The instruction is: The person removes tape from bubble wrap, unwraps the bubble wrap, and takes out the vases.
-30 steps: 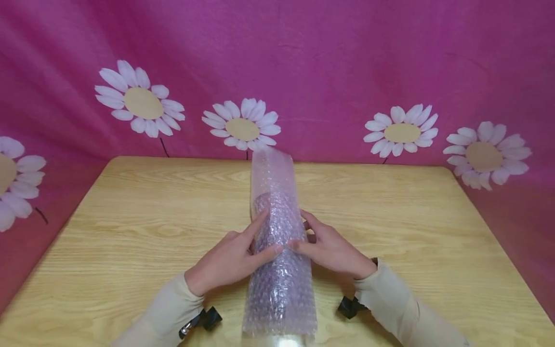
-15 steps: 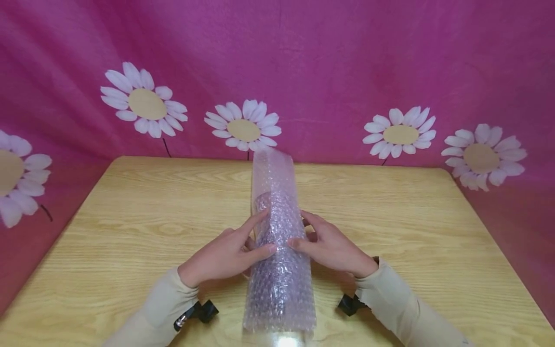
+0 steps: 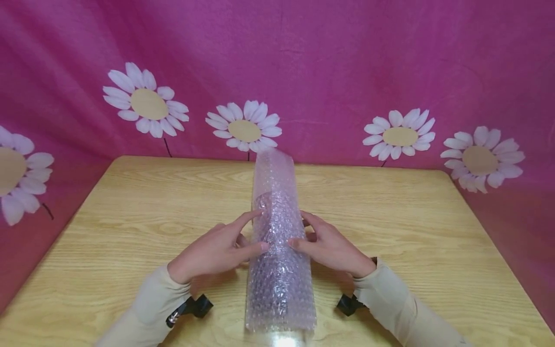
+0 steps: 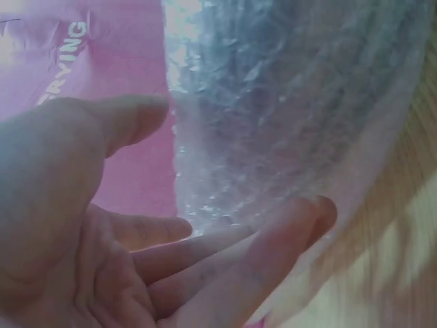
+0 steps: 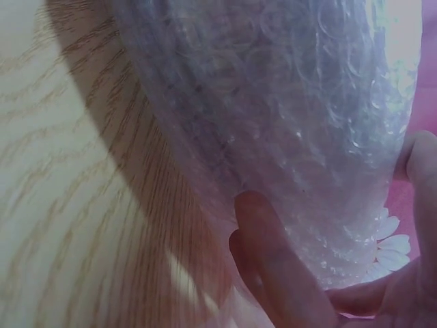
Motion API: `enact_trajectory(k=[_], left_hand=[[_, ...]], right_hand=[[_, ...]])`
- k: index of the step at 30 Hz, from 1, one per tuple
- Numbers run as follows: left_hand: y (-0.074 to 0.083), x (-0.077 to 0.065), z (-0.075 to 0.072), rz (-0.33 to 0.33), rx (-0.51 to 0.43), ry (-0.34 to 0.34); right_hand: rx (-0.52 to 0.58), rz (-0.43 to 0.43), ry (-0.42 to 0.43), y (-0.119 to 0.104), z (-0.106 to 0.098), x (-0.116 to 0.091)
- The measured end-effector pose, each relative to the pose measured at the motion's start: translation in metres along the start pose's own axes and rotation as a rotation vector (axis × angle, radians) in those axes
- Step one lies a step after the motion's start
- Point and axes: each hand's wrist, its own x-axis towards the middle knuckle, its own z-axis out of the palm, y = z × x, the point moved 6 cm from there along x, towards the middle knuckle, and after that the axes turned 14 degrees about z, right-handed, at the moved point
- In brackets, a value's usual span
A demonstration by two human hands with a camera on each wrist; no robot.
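A long roll of clear bubble wrap [image 3: 279,284] lies lengthwise on the wooden table, with a dark, purplish shape showing through it; what is inside cannot be told. My left hand [image 3: 212,253] rests loosely at its left side, the thumb and index fingertip at the wrap. In the left wrist view the fingers [image 4: 273,253] are relaxed and spread beside the wrap. On the other side, my right hand [image 3: 336,248] holds the roll, thumb on top and fingers down its side. The right wrist view shows those fingers [image 5: 270,253] against the wrap [image 5: 287,116].
The wooden table [image 3: 173,202] extends to both sides of the roll. Behind it hangs a pink cloth [image 3: 321,58] printed with white daisies [image 3: 244,130]. White lettering [image 4: 65,61] shows on pink in the left wrist view.
My left hand has slid leftward, its thumb drawing back from the top of the roll towards the left side. The right hand stays about where it was, and the roll has barely shifted.
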Motion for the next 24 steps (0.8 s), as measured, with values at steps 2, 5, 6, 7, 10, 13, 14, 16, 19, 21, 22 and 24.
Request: enact_trajectory(k=[2,5,6,7,10,13,14,16,19,21,22,24], left_hand=[[0.001,-0.001,-0.004,-0.016,0.007,0.017],[0.001,-0.003,-0.010,-0.048,0.000,0.057],[0.001,-0.003,-0.013,-0.059,0.000,0.074],[0.001,-0.004,-0.015,-0.065,0.004,0.093],[0.002,-0.004,-0.019,-0.046,0.028,0.138],[0.006,-0.003,-0.020,-0.002,0.058,0.181],[0.007,-0.002,-0.020,0.012,0.065,0.196],[0.008,-0.002,-0.019,0.034,0.076,0.221],[0.009,-0.001,-0.015,0.047,0.088,0.238],[0.009,0.000,-0.011,0.050,0.104,0.227],[0.009,0.000,-0.008,0.048,0.110,0.217],[0.009,0.001,-0.003,0.050,0.130,0.199]], right_hand=[[0.005,0.001,-0.002,0.000,0.000,0.000],[0.010,0.009,-0.003,0.001,0.000,0.000],[0.011,0.014,-0.003,0.001,0.000,0.000],[0.011,0.018,-0.003,0.001,0.000,0.001],[0.012,0.025,-0.001,0.001,0.000,0.001],[0.015,0.017,-0.004,0.000,0.001,0.001],[0.017,0.012,-0.006,0.000,0.001,0.001],[0.017,0.006,-0.009,0.000,0.001,0.000],[0.007,0.001,-0.001,0.000,0.001,0.000],[0.003,0.003,0.004,0.000,0.000,0.000],[0.003,0.004,0.005,0.000,0.000,0.000],[0.002,-0.001,0.004,0.000,0.000,-0.001]])
